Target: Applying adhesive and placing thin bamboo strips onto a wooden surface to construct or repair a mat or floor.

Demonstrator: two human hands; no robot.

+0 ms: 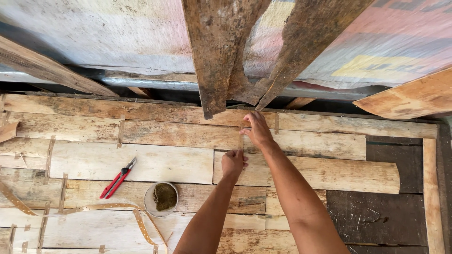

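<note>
My left hand is closed on the lower end of a thin tan strip that runs up and down across the pale wooden slats. My right hand rests just above it, fingers pressing the strip's upper part against the slats near the bottom of two rough dark planks. Both forearms reach up from the bottom of the view.
Red-handled cutters lie on the slats at left, beside a small round white tub holding something dark. A long perforated tan strip curls along the lower left. Dark gaps show at right. A printed tarp hangs behind.
</note>
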